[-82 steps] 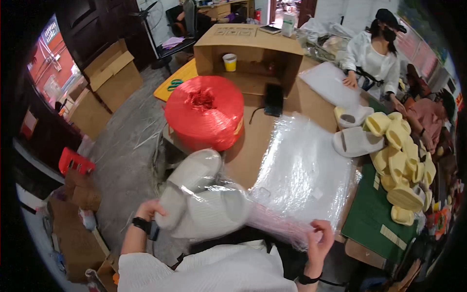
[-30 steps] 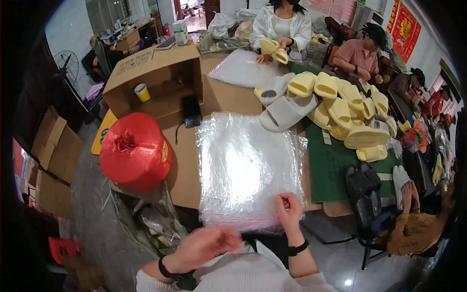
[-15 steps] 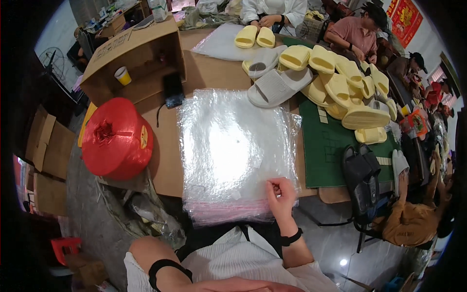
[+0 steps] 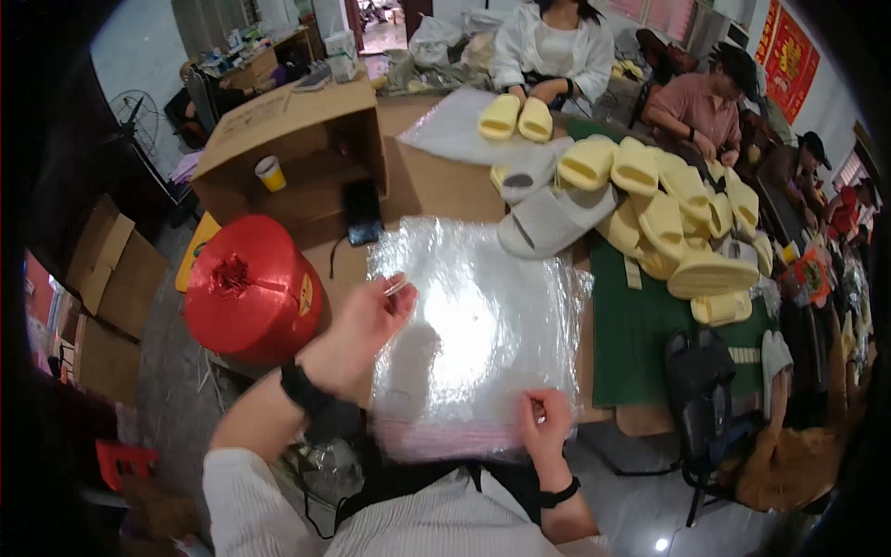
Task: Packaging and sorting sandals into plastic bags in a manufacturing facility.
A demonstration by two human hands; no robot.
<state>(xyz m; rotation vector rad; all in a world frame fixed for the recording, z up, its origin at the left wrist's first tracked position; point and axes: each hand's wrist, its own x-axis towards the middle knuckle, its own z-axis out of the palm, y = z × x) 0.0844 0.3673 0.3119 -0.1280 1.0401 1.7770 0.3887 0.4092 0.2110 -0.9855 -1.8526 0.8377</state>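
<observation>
A stack of clear plastic bags (image 4: 483,371) with pinkish edges lies on the table before me. My left hand (image 4: 379,308) is over the stack's left side, its fingers bent and blurred, so what they hold, if anything, does not show. Low on the stack's right side, my right hand (image 4: 546,418) has its fingers curled closed; whether something thin is between them is hidden. A grey slipper (image 4: 554,223) rests across the stack's upper right corner, beside a pile of pale yellow slippers (image 4: 661,223).
At left stand a red roll of plastic twine (image 4: 251,297) and an open cardboard box (image 4: 288,139) holding a yellow cup (image 4: 270,174). A phone (image 4: 362,213) lies by the box. Black slippers (image 4: 696,390) sit on a green mat (image 4: 626,362). Co-workers sit at the far and right sides.
My left hand has risen from the lower edge to the left part of the bag stack. My right hand stays curled near the stack's lower right corner. The whole view has shifted.
</observation>
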